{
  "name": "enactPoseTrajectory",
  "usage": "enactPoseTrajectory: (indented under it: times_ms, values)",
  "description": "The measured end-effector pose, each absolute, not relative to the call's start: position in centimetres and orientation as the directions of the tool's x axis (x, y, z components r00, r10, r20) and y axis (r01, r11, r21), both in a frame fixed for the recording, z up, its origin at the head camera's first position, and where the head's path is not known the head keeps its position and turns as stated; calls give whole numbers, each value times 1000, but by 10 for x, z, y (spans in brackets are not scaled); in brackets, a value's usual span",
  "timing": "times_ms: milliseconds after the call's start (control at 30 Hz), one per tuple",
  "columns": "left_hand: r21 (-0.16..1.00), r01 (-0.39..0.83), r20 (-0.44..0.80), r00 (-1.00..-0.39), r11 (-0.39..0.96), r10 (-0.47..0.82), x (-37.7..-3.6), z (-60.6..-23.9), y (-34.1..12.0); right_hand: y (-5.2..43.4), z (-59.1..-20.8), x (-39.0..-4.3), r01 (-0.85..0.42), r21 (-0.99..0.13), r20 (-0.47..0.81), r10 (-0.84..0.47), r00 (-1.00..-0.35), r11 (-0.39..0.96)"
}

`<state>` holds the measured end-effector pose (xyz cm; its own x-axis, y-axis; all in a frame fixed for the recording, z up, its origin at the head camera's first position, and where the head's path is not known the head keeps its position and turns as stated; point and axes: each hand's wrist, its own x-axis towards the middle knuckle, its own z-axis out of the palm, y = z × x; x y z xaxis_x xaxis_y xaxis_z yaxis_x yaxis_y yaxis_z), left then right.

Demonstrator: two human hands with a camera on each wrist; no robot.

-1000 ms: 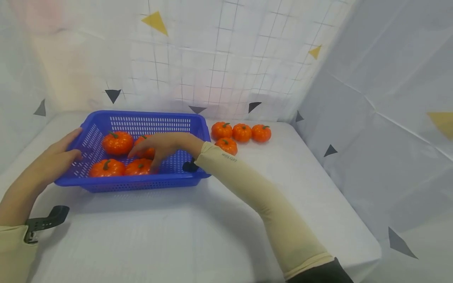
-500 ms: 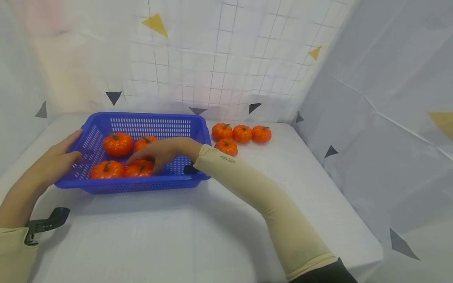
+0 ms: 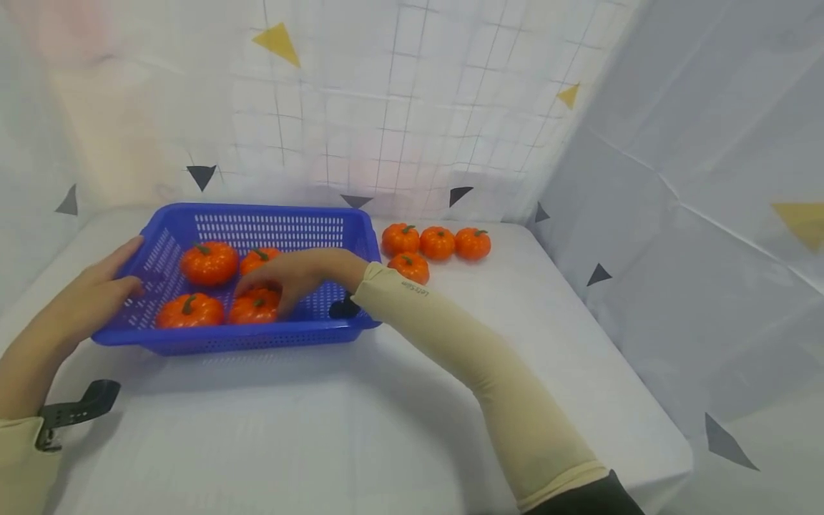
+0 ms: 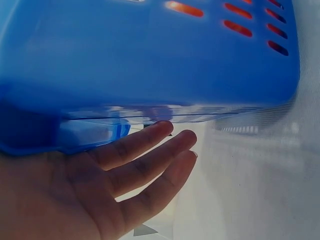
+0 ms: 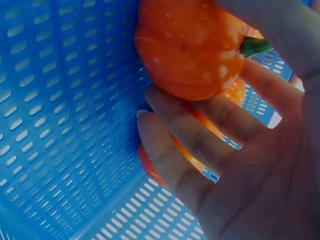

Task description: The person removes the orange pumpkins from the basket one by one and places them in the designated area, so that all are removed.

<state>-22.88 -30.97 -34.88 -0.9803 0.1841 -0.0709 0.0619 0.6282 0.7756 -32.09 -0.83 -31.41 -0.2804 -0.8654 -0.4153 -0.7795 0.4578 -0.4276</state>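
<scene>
A blue plastic basket (image 3: 270, 335) with slotted walls stands on the white table. My left hand (image 3: 96, 297) holds its left rim, thumb over the inner side; in the left wrist view several fingers (image 4: 150, 165) lie nearly straight by the outer wall. Inside the basket my right hand (image 3: 297, 275) grips an orange pumpkin (image 3: 252, 309) at the front, with fingers along its side and the thumb across it in the right wrist view. Other orange pumpkins lie around it: one at front left (image 3: 191, 312), one at back left (image 3: 209, 263), and one partly hidden behind the hand (image 3: 257, 259).
Right of the basket, several more pumpkins (image 3: 438, 243) sit together on the table (image 3: 515, 315). A white sheet with grid lines (image 3: 412, 107) rises behind, and a grey sheet (image 3: 695, 179) stands at the right. A black strap (image 3: 80, 406) hangs at the left wrist.
My right hand has lowered slightly, and its fingers have closed around the front pumpkin. The left hand stays at the basket's rim.
</scene>
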Motion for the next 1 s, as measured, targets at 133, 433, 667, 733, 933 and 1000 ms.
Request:
enactPoseTrajectory:
  times_ms: [133, 433, 667, 733, 933, 1000]
  values:
    - [783, 56, -76, -980, 619, 185, -229, -347, -310, -6, -312, -320, -773, -411, -419, -853, -312, 484]
    - [775, 55, -71, -982, 629, 174, -229, -347, -310, -6, -311, -320, -734, -418, -442, -826, -350, 535]
    - [780, 52, -74, -982, 623, 175, -227, -349, -309, 1, -304, -317, -709, -441, -418, -825, -380, 550]
    - [779, 53, -74, -981, 624, 177, -227, -349, -310, 2, -300, -314, -704, -437, -399, -822, -405, 559]
    - [774, 53, -72, -982, 630, 172, -228, -348, -310, 6, -291, -310, -697, -469, -316, -840, -441, 542]
    - [772, 54, -72, -982, 633, 172, -228, -347, -310, 8, -289, -310, -691, -487, -294, -845, -446, 534]
